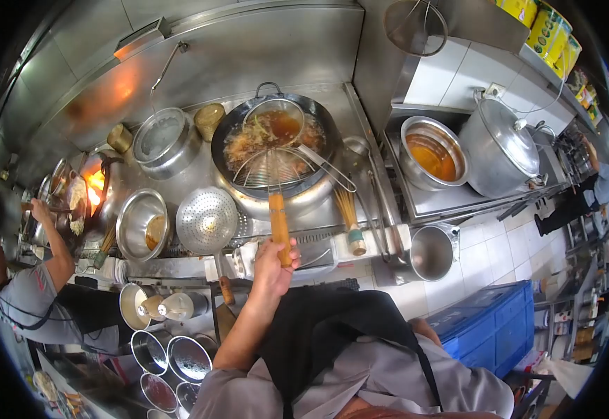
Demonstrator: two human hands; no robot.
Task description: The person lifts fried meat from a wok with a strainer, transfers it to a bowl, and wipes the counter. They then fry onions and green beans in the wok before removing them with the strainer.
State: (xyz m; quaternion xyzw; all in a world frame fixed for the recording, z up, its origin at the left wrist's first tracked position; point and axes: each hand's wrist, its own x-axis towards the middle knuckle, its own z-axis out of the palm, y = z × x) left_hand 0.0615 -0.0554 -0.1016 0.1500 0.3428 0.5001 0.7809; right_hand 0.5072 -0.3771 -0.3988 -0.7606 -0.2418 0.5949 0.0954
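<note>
My left hand is closed around the wooden handle of a wire skimmer. The skimmer's wire bowl lies over the near side of a black wok full of bubbling brown oil with frying pieces. A round mesh strainer sits in the wok too, and a metal handle sticks out over the right rim. Beside my left hand, a perforated ladle rests on the stove edge. My right hand is hidden; only a bit of skin shows beside the black apron.
Left of the wok stand a steel bowl and a lidded pot. A bamboo brush lies at right, near a pot of orange liquid and a large stockpot. A co-worker works by a flaming burner; a blue crate stands behind.
</note>
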